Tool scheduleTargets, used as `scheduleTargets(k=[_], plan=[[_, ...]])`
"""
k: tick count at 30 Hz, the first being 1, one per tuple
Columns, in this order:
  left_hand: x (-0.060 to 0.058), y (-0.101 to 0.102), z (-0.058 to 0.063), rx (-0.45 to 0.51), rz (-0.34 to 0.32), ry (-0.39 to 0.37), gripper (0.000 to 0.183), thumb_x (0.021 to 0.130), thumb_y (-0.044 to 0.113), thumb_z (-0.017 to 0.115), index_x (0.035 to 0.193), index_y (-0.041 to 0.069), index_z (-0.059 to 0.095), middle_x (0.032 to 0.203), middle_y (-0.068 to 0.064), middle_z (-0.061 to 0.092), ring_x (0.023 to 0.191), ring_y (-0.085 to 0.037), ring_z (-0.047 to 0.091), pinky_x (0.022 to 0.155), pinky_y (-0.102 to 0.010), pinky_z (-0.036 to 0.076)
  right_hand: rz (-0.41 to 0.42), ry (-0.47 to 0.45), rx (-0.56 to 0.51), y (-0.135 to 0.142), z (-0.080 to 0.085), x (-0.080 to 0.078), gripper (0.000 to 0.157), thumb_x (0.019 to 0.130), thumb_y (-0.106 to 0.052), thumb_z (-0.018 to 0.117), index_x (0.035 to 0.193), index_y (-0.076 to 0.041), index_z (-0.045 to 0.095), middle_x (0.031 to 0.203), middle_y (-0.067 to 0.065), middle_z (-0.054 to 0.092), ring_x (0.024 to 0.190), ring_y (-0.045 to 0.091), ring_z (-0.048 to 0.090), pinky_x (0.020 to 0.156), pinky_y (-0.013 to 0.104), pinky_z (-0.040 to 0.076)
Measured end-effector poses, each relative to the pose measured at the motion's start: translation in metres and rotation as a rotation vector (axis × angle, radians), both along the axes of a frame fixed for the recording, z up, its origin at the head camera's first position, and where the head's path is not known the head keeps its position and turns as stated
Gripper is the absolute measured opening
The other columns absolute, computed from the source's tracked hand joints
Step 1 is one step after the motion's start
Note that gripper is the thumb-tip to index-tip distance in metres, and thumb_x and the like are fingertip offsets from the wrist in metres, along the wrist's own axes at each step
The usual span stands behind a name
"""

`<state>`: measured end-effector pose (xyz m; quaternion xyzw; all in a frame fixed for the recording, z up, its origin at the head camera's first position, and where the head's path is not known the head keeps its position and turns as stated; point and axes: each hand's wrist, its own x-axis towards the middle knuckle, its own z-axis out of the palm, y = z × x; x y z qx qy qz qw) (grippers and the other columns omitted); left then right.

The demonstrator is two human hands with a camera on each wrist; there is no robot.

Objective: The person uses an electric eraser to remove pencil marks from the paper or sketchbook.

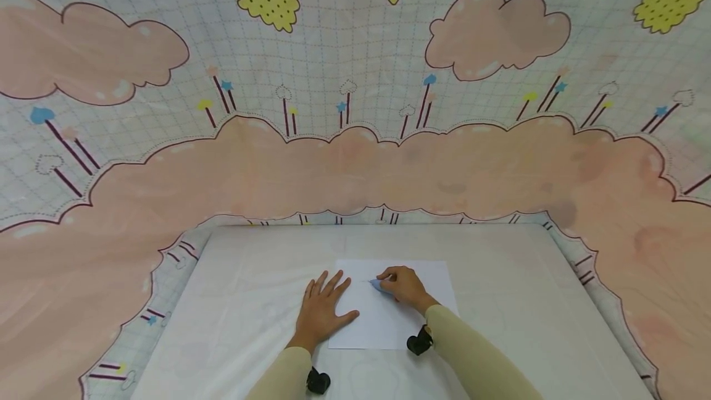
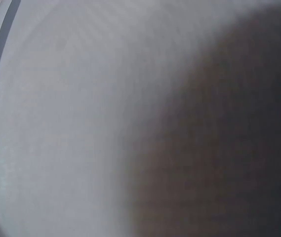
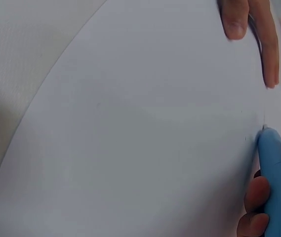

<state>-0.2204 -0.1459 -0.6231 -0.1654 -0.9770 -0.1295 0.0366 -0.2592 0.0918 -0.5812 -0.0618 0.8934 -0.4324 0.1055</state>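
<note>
A white sheet of paper (image 1: 389, 329) lies on the white-covered table. My left hand (image 1: 321, 313) rests on the sheet's left part, fingers spread and thumb stretched out to the right. My right hand (image 1: 407, 287) holds a thick blue pen-shaped tool (image 3: 277, 187) between thumb and fingers. Its small pale tip points left and meets the paper in the upper middle, right of my left fingertips. A faint short mark shows by the tip. In the right wrist view, left-hand fingers (image 3: 264, 39) reach down onto the sheet above the tool.
The pale table (image 1: 250, 276) extends around the sheet on all sides. Behind it hangs a printed cloth (image 1: 355, 171) with clouds and stars. Black heart-shaped pieces (image 1: 319, 381) sit at both wrists. A dark blur fills much of the left wrist view.
</note>
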Motion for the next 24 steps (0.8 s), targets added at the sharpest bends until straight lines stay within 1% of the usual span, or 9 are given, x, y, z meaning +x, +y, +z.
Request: scheduleTargets(k=[5, 11, 18, 24], plan=[[-0.0015, 0.0010, -0.0037, -0.011, -0.003, -0.008, 0.083, 0.083, 0.079, 0.046, 0.151, 0.032, 0.040, 0.161, 0.007, 0.029, 0.151, -0.029, 0.018, 0.120, -0.057, 0.014, 0.014, 0.001, 0.003, -0.0025, -0.0006, 0.0003, 0.021, 0.090, -0.019, 0.066, 0.107, -0.010, 0.075, 0.074, 0.001, 0.061, 0.044, 0.010, 0.047, 0.044, 0.022, 0.041], [-0.0006, 0.0001, -0.0036, -0.016, 0.001, 0.007, 0.082, 0.083, 0.079, 0.047, 0.150, 0.032, 0.041, 0.161, 0.007, 0.031, 0.150, -0.029, 0.020, 0.119, -0.057, 0.016, 0.002, 0.010, 0.019, -0.0006, 0.0002, 0.0000, 0.019, 0.090, -0.018, 0.066, 0.105, -0.011, 0.076, 0.079, 0.001, 0.062, 0.045, 0.011, 0.048, 0.046, 0.024, 0.043], [-0.0008, -0.0014, -0.0044, -0.006, 0.000, 0.028, 0.082, 0.083, 0.079, 0.048, 0.150, 0.032, 0.042, 0.160, 0.007, 0.032, 0.150, -0.029, 0.021, 0.119, -0.058, 0.017, 0.013, -0.009, 0.004, -0.0052, -0.0014, -0.0024, 0.020, 0.090, -0.018, 0.066, 0.106, -0.010, 0.075, 0.077, 0.000, 0.061, 0.045, 0.010, 0.047, 0.045, 0.023, 0.042], [-0.0016, -0.0011, -0.0067, -0.006, -0.005, 0.030, 0.082, 0.083, 0.080, 0.046, 0.150, 0.032, 0.042, 0.160, 0.007, 0.031, 0.150, -0.029, 0.021, 0.119, -0.057, 0.017, 0.014, -0.006, -0.001, -0.0092, -0.0024, -0.0028, 0.020, 0.090, -0.019, 0.067, 0.106, -0.010, 0.075, 0.077, 0.001, 0.060, 0.046, 0.011, 0.049, 0.046, 0.025, 0.045]])
